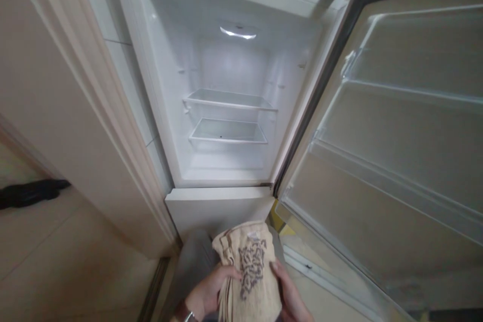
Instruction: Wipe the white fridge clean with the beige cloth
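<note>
A folded beige cloth (251, 271) with a dark printed pattern is held upright in front of my lap. On its left edge my left hand (211, 287) grips the layered folds, thumb lying over the front. My right hand (290, 292) clasps the opposite edge, with most of its fingers hidden behind the fabric. Just beyond the cloth stands a white fridge (226, 209), its door (396, 146) swung wide to the right. Inside are an upper glass shelf (230, 98) and a lower glass shelf (228, 131), both bare, under a lit lamp (238, 33).
A door frame (94, 100) and tiled wall (124, 70) border the fridge on the left. The fridge door carries several clear racks (407, 90). A black object (32, 193) lies at the far left. Something yellow (276, 216) shows below the door hinge.
</note>
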Demonstrator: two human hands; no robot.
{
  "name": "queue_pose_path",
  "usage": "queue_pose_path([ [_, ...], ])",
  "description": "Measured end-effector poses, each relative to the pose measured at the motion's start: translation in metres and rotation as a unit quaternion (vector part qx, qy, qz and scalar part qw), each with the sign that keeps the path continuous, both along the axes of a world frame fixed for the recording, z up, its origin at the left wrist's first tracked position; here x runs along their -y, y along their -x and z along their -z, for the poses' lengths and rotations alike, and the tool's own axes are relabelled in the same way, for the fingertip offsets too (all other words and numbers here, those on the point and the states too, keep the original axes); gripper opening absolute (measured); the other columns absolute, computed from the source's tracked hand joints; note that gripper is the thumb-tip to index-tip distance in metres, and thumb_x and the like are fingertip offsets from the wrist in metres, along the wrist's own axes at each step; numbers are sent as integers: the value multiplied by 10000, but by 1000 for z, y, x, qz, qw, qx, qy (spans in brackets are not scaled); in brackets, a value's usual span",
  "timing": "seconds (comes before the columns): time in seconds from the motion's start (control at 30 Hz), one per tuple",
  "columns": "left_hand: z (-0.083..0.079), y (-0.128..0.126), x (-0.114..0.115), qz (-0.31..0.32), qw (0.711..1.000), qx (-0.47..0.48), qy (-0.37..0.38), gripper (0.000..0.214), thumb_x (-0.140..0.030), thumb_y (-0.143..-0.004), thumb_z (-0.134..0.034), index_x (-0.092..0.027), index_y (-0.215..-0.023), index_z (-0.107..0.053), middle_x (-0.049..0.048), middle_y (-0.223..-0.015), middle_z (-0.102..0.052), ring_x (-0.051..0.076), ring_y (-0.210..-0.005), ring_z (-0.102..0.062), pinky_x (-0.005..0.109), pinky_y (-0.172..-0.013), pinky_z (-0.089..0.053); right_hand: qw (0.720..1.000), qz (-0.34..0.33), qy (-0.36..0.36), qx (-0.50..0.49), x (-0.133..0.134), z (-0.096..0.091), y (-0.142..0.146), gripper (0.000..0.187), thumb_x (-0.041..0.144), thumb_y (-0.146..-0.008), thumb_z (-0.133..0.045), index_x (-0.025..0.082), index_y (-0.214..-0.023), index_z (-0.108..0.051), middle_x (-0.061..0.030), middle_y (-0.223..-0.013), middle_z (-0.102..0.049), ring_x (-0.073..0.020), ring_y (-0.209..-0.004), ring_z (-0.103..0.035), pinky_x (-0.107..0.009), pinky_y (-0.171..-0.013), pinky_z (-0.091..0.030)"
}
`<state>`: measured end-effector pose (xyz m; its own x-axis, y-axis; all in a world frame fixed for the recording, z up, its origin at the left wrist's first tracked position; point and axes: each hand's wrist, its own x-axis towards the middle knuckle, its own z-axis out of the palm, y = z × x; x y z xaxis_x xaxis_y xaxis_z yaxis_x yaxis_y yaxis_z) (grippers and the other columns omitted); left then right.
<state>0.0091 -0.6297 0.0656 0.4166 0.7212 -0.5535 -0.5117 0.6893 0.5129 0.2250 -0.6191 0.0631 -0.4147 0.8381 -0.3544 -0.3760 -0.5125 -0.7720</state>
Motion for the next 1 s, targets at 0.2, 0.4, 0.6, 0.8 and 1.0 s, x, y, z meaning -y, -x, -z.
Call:
queue_pose_path([
  [0.2, -19, 1, 0, -22, 994, -88, -69, 527, -219, -559, -845, -146, -1071, -740, 133, -1088, -796, 347, -1027, -756, 467, -1017, -566, 998, 19, -53, 21, 11, -9, -5, 734, 425, -780, -856, 273, -1440, -573, -102, -1431, -648, -299, -1263, -656, -481, -1123, -478],
  [0.4, -21, 8, 1, -128, 949, -219, -185, 708, -410, -669, -927, -195, -1286, -657, 141, -1340, -707, 334, -1271, -653, 449, -1124, -496, 993, 59, -89, 51, 7, -16, 4, 714, 445, -815, -835, 257, -1443, -552, -102, -1428, -650, -296, -1292, -636, -481, -1141, -469],
  [0.6, -35, 14, 7, -142, 936, -246, -208, 763, -562, -685, -894, -172, -1299, -663, 148, -1366, -692, 356, -1336, -604, 458, -1170, -455, 990, 60, -116, 56, 6, -32, 4, 650, 445, -801, -850, 237, -1365, -601, -106, -1320, -707, -289, -1138, -704, -474, -1074, -521],
  [0.8, -66, 2, 6, -148, 923, -265, -235, 681, -524, -659, -898, -180, -1222, -728, 113, -1231, -760, 367, -1251, -659, 487, -1121, -506, 987, 68, -124, 72, 5, -40, 6, 620, 449, -802, -851, 230, -1330, -609, -102, -1290, -718, -278, -1109, -708, -470, -1068, -526],
  [1.0, -76, -10, 5, -182, 891, -331, -250, 672, -383, -560, -942, -196, -1166, -720, 103, -1188, -771, 341, -1150, -708, 469, -1078, -544, 987, 64, -125, 75, 7, -37, 7, 652, 476, -789, -856, 228, -1341, -615, -101, -1271, -725, -282, -1084, -713, -462, -1037, -546],
])
